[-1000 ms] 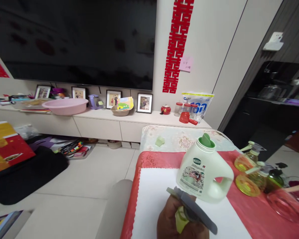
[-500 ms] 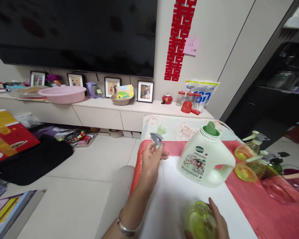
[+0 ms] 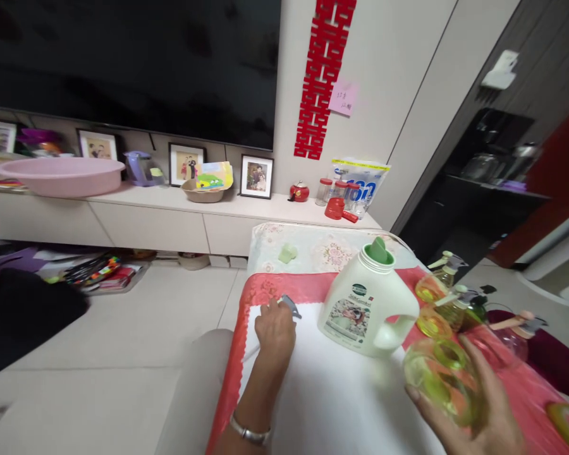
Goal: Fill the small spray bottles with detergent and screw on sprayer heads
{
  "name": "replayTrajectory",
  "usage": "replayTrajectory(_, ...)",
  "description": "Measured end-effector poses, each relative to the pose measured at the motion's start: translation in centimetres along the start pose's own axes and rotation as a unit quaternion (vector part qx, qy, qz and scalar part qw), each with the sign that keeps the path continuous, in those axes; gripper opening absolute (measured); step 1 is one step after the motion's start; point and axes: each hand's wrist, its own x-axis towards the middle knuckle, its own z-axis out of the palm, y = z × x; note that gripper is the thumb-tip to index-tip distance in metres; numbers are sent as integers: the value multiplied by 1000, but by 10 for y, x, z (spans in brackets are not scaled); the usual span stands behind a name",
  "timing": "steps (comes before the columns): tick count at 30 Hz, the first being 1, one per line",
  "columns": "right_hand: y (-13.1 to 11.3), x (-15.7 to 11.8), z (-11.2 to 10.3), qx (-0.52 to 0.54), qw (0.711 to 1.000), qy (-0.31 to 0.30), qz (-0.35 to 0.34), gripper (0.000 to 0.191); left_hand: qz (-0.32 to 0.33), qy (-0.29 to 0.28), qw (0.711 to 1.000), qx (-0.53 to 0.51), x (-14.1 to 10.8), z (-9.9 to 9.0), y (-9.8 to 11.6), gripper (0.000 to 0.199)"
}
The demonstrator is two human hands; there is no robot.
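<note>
My left hand (image 3: 275, 328), with a bracelet on its wrist, is closed on a grey pump head (image 3: 290, 306) at the left of the white sheet (image 3: 341, 398). A see-through yellow-green bottle (image 3: 440, 379) with an open mouth is gripped by my right hand (image 3: 483, 404), tilted a little over the sheet's right edge. Between and beyond my hands stands a pale green detergent jug (image 3: 367, 303), open at the top, with a green piece (image 3: 379, 249) in its mouth. A small light green item (image 3: 287, 253) lies on the floral cloth.
Pump bottles (image 3: 450, 309) stand along the right on the red cloth (image 3: 526, 404). Behind is a cabinet (image 3: 171, 227) with a pink basin (image 3: 61, 177), framed photos and red-lidded jars (image 3: 325, 189). A grey seat (image 3: 199, 385) is beside the table.
My left hand has come down and nearer with the pump head, to the sheet. My right hand has moved the bottle up and to the right. The view has swung right.
</note>
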Motion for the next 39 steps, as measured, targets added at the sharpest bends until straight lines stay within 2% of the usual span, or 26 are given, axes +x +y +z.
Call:
replayTrajectory(2,7,20,-7,-25,999,9,-44,87,19,27,999,19,-3,-1,6,27)
replayTrajectory(5,11,52,-18,-80,991,34,-105,87,80,122,989,-26,-12,12,18,36)
replayTrajectory(7,7,72,-25,-102,982,52,-152,87,135,186,965,-126,-18,30,25,42)
replayTrajectory(9,1,92,-31,-120,970,60,-204,84,199,232,929,-208,-25,52,30,47)
replayTrajectory(11,-5,110,-35,-131,958,61,-247,77,213,251,913,-241,-31,72,34,53)
replayTrajectory(14,-12,133,-39,-150,944,54,-289,69,223,242,905,-269,-38,92,37,60)
replayTrajectory(18,-18,154,-39,-191,927,24,-322,65,227,208,906,-292,-43,102,37,68)
replayTrajectory(23,-29,170,-39,-219,903,15,-369,66,230,192,904,-303,-46,104,37,69)
replayTrajectory(39,-45,191,-39,-286,858,7,-427,58,249,172,906,-296,-47,106,30,71)
